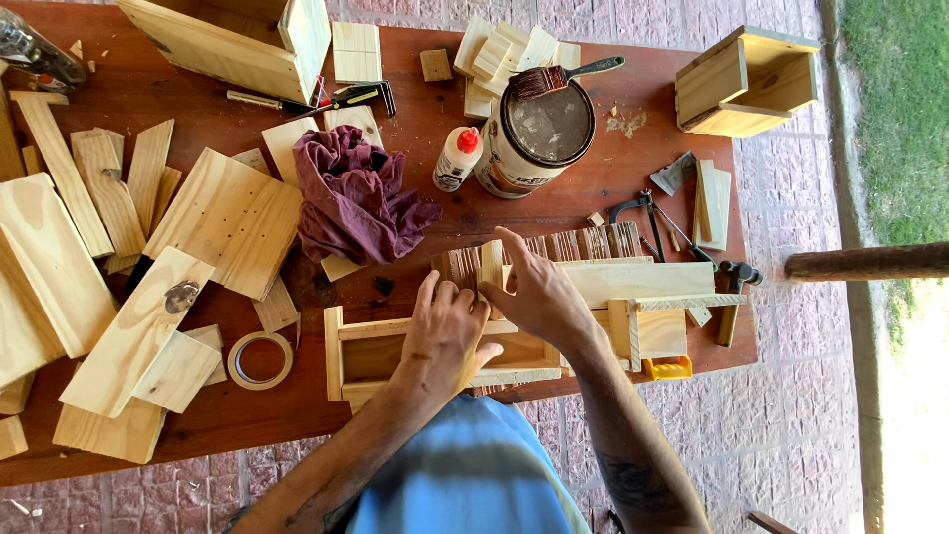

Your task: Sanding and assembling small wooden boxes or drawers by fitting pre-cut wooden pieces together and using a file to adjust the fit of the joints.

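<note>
Both hands are working at the near edge of the counter (415, 158), right over a small open pine box frame (395, 354). The left hand (447, 334) is lying cupped over the frame's far rail, fingers curled down and pressing, the thumb hooked toward the inside. The right hand (534, 292) is pinching a short upright pine piece (491, 265) between thumb and fingers, with the forefinger stretched out along its top; both hands are closed on wood rather than spread.

To my eye the care here lies in keeping the left hand's weight steady on the frame so it cannot skate, while the right hand is holding the small piece square against the frame's far side before letting go. Whether the joint is glued I cannot tell.

The frame itself is pale, unfinished, rectangular and open on top, with thin walls and a darker hollow inside. Just right of it a second pine assembly (647, 307) is lying, with a yellow clamp (667, 369) at its near corner. Beyond the frame a crumpled maroon rag (356, 193) is sitting, and farther still a glue bottle with a red cap (458, 158) beside a tin (539, 138) with a brush (554, 77) across its lid. Left of the frame a tape roll (260, 359) is lying among loose boards.
</note>
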